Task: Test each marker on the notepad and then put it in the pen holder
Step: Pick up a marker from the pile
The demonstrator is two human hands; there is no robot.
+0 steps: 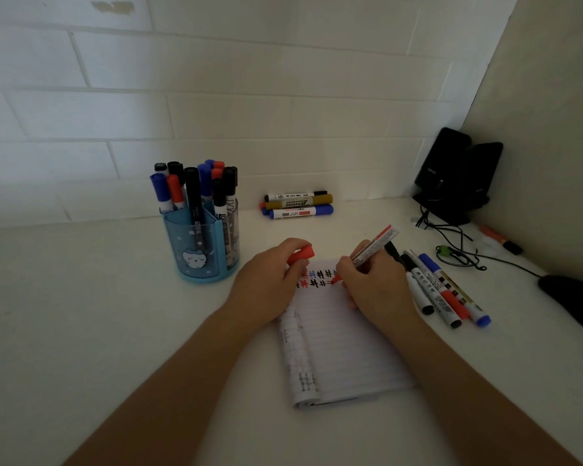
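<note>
Right hand (pixel 374 287): fingers curled round an uncapped red marker (pixel 374 247), its tip down at the far end of the notepad (pixel 344 348), among rows of red, black and blue test marks.

Left hand (pixel 266 287): fingers pinch the red cap (pixel 302 255); the hand rests at the pad's left edge.

Notepad lies open on the white surface (pixel 115 314), centre.

Blue pen holder (pixel 199 250) stands far left, apart from the pad, packed with upright capped markers.

Small pile of markers (pixel 297 205) by the far wall.

Row of markers (pixel 445 290) just right of the pad.

Black speakers (pixel 458 176) in the far right corner.
</note>
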